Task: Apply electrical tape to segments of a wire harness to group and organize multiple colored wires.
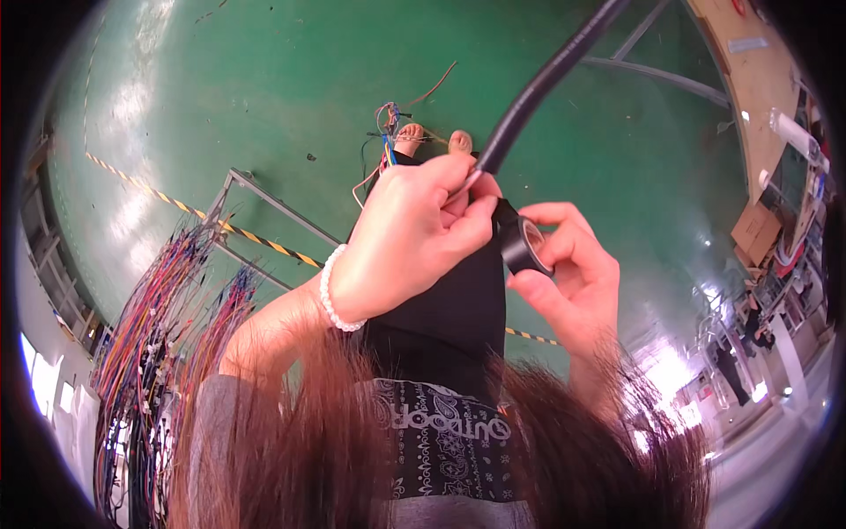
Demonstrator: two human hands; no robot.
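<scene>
My left hand, a white beaded bracelet at its wrist, is closed around the end of a thick black wrapped cable. That cable runs up and away to the right. A roll of black tape is held between the thumb and fingers of my right hand, close beside the left fingertips. From the roll, a short strip of tape reaches toward the left fingers. Loose coloured wires show beyond my left hand, above the feet; where they join the cable is hidden by the hand.
Thick bunches of coloured wires hang at the left, by a grey metal frame. A yellow-and-black floor stripe crosses the green floor. At the right stand a wooden-topped table and a cardboard box.
</scene>
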